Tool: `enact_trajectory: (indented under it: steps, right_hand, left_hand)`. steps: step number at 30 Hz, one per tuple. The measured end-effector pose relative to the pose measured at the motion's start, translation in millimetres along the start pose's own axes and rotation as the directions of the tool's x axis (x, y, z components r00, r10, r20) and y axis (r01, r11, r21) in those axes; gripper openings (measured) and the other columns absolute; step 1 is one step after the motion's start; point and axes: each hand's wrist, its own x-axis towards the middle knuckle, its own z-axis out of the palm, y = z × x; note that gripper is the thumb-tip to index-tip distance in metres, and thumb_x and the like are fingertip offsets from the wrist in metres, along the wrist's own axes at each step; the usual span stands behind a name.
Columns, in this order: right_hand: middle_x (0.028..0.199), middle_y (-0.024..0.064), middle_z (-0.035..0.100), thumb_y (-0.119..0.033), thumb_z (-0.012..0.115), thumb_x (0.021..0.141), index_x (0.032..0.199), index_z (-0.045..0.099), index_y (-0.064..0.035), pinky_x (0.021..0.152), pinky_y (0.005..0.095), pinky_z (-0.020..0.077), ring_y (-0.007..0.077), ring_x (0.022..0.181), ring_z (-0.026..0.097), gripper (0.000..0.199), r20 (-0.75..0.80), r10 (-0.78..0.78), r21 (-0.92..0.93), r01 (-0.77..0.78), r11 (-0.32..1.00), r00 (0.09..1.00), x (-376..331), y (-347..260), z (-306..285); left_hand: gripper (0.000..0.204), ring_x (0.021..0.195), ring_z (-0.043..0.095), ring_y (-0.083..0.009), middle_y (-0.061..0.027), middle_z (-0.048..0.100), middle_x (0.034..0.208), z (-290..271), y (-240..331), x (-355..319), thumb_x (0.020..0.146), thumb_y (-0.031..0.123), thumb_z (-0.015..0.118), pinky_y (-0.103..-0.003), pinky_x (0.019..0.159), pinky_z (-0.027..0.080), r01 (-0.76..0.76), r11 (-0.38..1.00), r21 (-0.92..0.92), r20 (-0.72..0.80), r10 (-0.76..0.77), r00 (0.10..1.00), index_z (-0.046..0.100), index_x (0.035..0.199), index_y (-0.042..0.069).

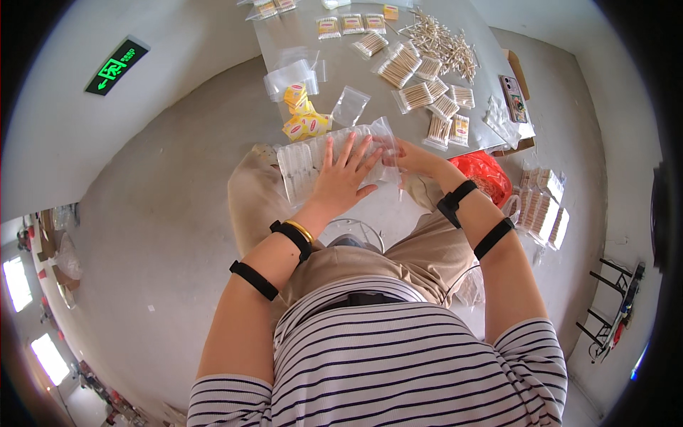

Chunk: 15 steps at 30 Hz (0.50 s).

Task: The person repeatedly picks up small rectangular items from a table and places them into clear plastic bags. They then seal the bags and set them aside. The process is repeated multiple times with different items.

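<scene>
**A:** What occupies the centre of the frame?

**B:** A large clear plastic zip bag filled with rows of white cotton swabs point(313, 160), lying across the person's lap just above centre. The left hand point(343, 179) lies flat on it, fingers spread wide, pressing down and closed around nothing.

**A:** And the other hand?

**B:** The right hand point(407, 156) is at the bag's right end, just right of centre. Its fingers are drawn together on the bag's corner; how firmly they pinch it cannot be told, as the fingertips are partly hidden by the plastic.

**A:** What lies above the hands?

**B:** A grey table surface point(484, 43) fills the upper middle. On it, just above the bag: small yellow packets with red marks point(304, 117) and empty clear small zip bags point(350, 105). Further toward the upper right: bundles of wooden-stemmed cotton swabs in small bags point(416, 95) and a loose scattered heap of wooden swabs point(445, 43).

**A:** And at the right of the frame?

**B:** A red plastic bag point(484, 174) beside the right forearm, and stacked packs of swabs point(542, 206) further right.
</scene>
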Motion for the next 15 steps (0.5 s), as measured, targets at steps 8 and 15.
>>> enact_trajectory:
  steps: [8,15]
  right_hand:
    - [0.146,0.0061,0.058,-0.019,0.068,0.103,0.165,0.035,-0.0187,0.102,0.0365,0.051,0.0169,0.126,0.057,0.07,0.043,0.153,0.046,-0.155,0.987,0.987,-4.2,-10.6,4.3]
    - [0.152,-0.0003,0.054,-0.019,0.067,0.104,0.164,0.035,-0.0174,0.109,0.0376,0.0483,0.0152,0.136,0.052,0.068,0.101,0.029,0.143,-0.043,0.989,0.994,2.1,8.1,1.1]
  left_hand:
    - [0.077,0.157,0.024,-0.0416,-0.0125,0.031,0.169,-10.5,-7.6,3.1,0.1,0.052,0.06,-0.066,0.125,0.015,0.06,0.937,-0.344,-0.055,-0.084,0.995,0.034,0.164,0.018]
    - [0.068,0.15,0.036,-0.0423,-0.0212,0.038,0.162,-24.3,-89.2,-69.9,0.1,0.038,0.065,-0.056,0.123,0.028,0.474,0.798,-0.372,-0.119,-0.547,0.828,0.039,0.16,0.02]
